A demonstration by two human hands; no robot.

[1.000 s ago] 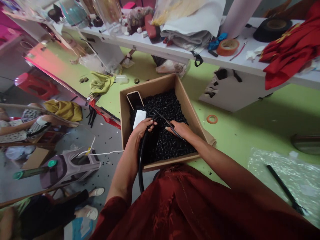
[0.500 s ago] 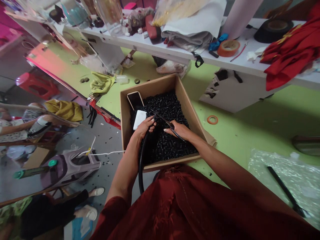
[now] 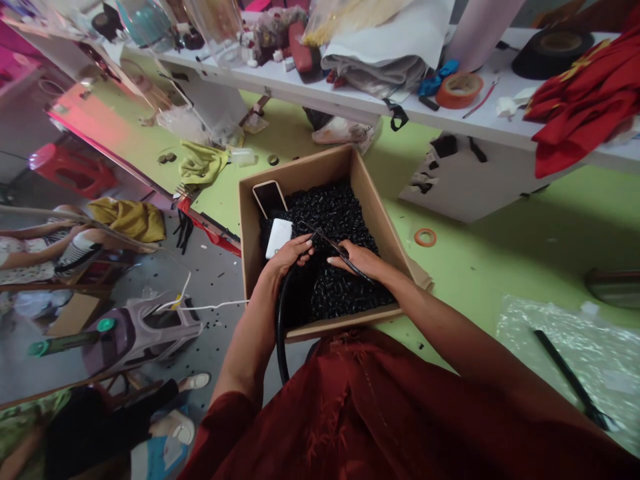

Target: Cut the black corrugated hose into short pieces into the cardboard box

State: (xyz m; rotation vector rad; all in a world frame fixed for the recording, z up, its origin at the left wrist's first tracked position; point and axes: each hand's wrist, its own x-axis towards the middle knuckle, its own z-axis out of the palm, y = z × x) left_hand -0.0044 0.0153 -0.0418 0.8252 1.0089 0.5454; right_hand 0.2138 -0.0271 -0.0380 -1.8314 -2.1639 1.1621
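My left hand (image 3: 294, 253) is closed around the end of a long black tube (image 3: 282, 320), which curves down past my forearm toward my lap. In my right hand (image 3: 359, 259) is a pair of dark scissors (image 3: 331, 243), its handles within my fingers. The blades point left and meet the tube's end just beyond my left fingertips; whether they are closed on it I cannot tell. Both hands are over a cardboard box (image 3: 367, 200) holding a heap of short black tube pieces (image 3: 335, 293). On the heap lie a white power bank (image 3: 279, 239) and a phone (image 3: 270, 198) leaning against the wall.
A white cable (image 3: 215, 306) runs left from the box across a grey stool (image 3: 170, 327). Beyond the box stands a cluttered white shelf (image 3: 350, 103). An orange tape roll (image 3: 425, 237) lies right on the green surface. A seated person (image 3: 75, 250) is at left.
The left fingertips and the tube's end have shifted slightly at the scissor blades. The view has tilted a little; both hands keep their holds.
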